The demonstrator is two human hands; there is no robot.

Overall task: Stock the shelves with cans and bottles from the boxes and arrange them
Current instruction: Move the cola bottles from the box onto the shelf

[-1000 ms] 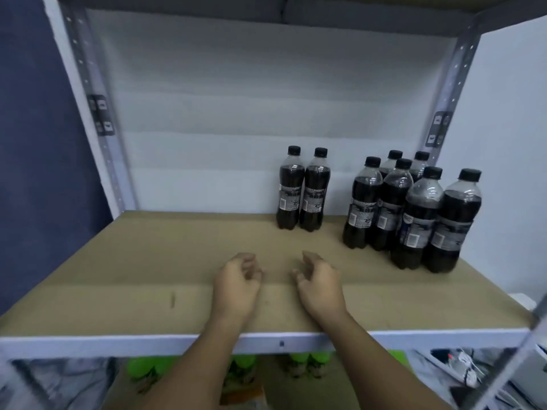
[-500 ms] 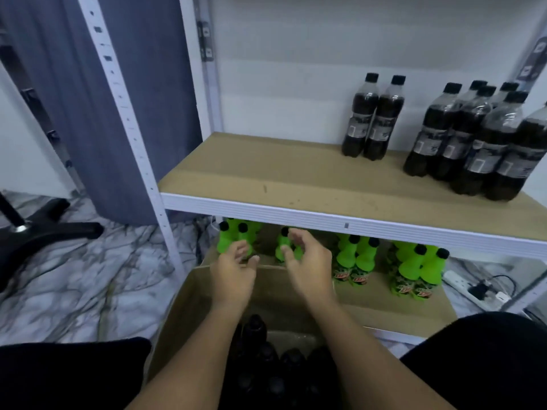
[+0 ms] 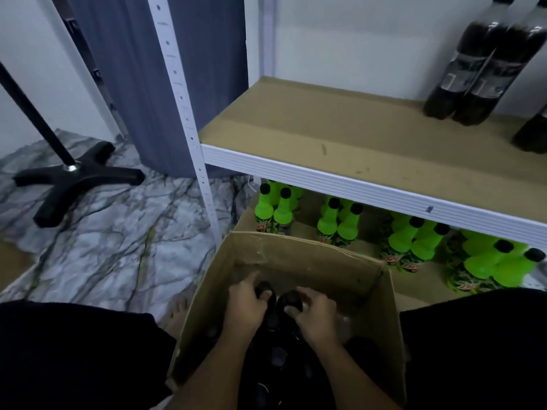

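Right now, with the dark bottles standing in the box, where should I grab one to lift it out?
Take it by the cap and neck, coming straight down from above. The dark bottles stand upright and packed together in the cardboard box, so only their tops are exposed. The left hand and right hand each already grip a cap that way.

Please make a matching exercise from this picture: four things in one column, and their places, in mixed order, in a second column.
Things:
1. green bottles
2. two dark bottles
3. black cross-shaped stand base
4. both hands: left hand, right hand

Places:
a. on the marble floor
b. inside the cardboard box
c. on the lower shelf
d. on the brown upper shelf

Pairs: 1-c, 2-d, 3-a, 4-b
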